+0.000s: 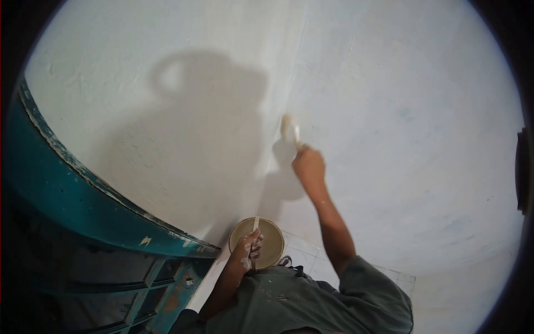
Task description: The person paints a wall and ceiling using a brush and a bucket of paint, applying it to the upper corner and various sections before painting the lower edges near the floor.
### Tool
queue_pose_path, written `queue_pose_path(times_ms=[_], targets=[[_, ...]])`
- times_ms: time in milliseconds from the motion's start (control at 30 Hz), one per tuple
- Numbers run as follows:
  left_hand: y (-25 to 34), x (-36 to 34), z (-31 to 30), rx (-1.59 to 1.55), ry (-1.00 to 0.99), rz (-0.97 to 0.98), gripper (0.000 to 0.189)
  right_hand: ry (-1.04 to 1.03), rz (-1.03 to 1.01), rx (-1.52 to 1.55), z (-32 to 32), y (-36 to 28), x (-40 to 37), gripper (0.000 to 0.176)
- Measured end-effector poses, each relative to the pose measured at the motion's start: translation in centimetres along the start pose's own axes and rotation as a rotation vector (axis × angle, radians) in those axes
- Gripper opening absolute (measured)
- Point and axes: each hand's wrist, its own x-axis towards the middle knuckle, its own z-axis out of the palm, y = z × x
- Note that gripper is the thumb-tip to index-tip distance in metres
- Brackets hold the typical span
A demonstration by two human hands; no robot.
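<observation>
Your right hand [309, 167] grips the brush [287, 126], blurred beside the corner where the left wall [122, 55] meets the right wall [400, 150]. Your left hand [251, 249] is closed round the handle [256, 224] across the bucket [273, 240]; I can't tell what's inside. Bluish patches towards the right wall's outer edge suggest incomplete coverage; the left wall looks more even in colour.
</observation>
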Motion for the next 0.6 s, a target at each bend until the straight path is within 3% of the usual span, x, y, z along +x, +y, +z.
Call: queue_pose_path(times_ms=[100, 200, 267, 367, 433, 567, 600], targets=[[-0.3, 0.4, -0.5, -0.007, -0.031, -0.020, 0.026, 0.241, -0.180, -0.013, -7.9, -2.9, 3.9, 0.016], [-0.9, 0.9, -0.7, -0.011, -0.066, -0.051, 0.026, 0.545, -0.178, -0.021, -15.3, -7.1, 6.9, 0.018], [-1.2, 1.1, -1.0, -0.015, -0.071, -0.055, 0.025, 0.525, -0.204, 0.053, -17.1, -8.6, 7.5, 0.019], [-1.8, 2.2, -1.2, -0.025, -0.073, -0.092, 0.025, 0.374, -0.211, -0.195, -11.9, -6.7, 7.3, 0.020], [-2.3, 2.6, -1.6, 0.001, -0.066, -0.068, 0.026, 0.111, -0.216, -0.198, -6.7, -4.6, 4.8, 0.027], [-2.2, 2.9, -1.5, -0.041, -0.046, -0.085, 0.027, 0.008, -0.152, -0.200, 1.8, -0.6, 0.3, 0.028], [-1.8, 2.5, -1.2, -0.023, -0.034, -0.052, 0.027, -0.045, -0.146, -0.155, 2.5, -0.2, -0.4, 0.021]])
